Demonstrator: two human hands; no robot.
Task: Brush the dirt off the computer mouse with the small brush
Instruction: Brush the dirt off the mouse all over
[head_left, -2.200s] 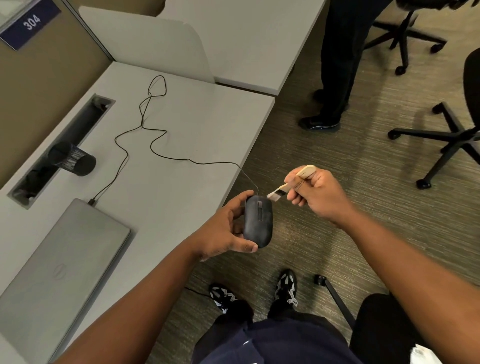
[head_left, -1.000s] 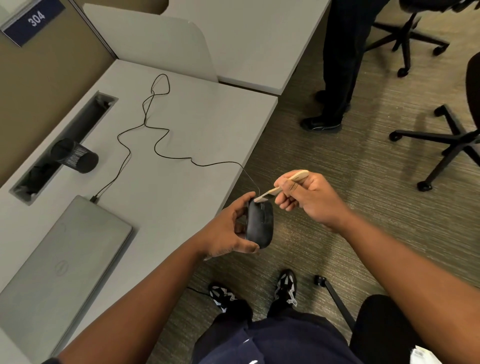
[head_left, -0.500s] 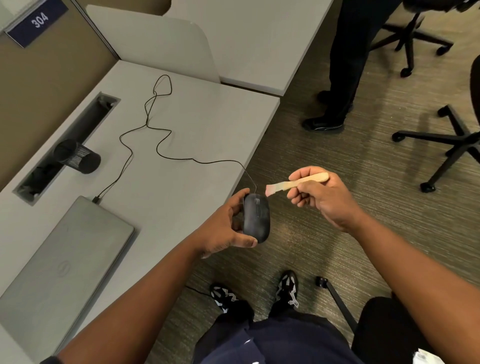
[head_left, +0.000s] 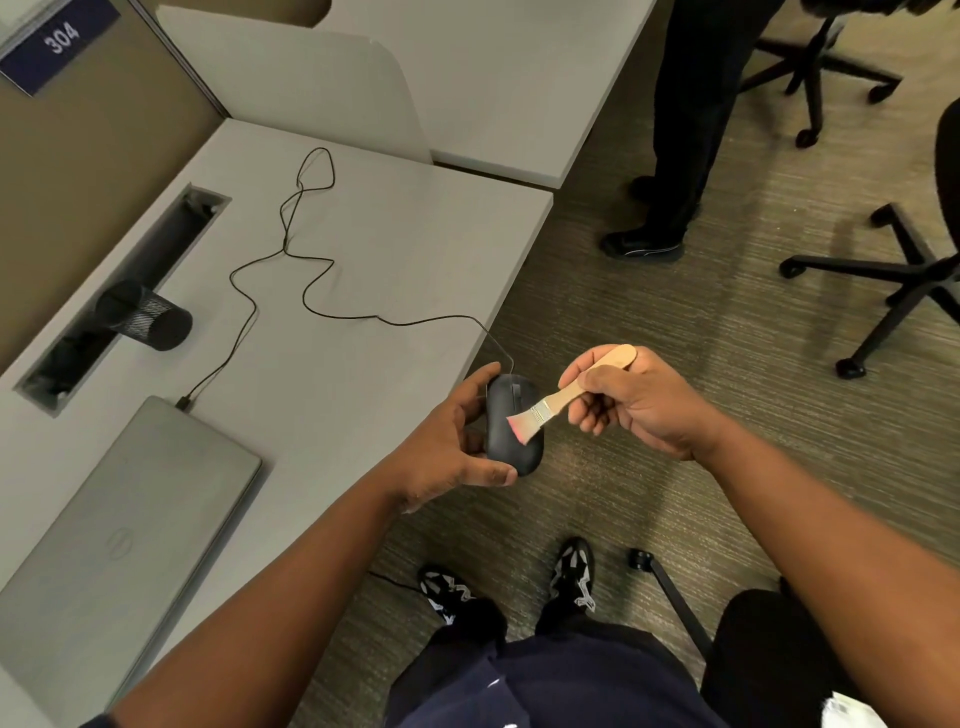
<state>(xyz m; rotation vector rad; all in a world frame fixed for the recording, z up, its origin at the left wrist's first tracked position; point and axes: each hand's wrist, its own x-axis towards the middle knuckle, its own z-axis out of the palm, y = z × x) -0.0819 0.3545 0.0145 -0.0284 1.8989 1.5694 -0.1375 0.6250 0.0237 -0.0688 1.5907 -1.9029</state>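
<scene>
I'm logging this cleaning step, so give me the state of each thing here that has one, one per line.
Computer mouse: lifted past the desk edge, top up, cable attached.
Small brush: bristles on the mouse's top.
Left hand: grips the mouse.
Right hand: grips the brush handle.
Laptop: lid closed, cable plugged in, flat on the desk.
Mesh cup: lying tipped at the desk's cable slot.

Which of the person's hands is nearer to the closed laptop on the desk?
Left. The left hand holds the mouse just past the desk edge, right of the laptop; the right hand, holding the brush, is farther out over the floor.
</scene>
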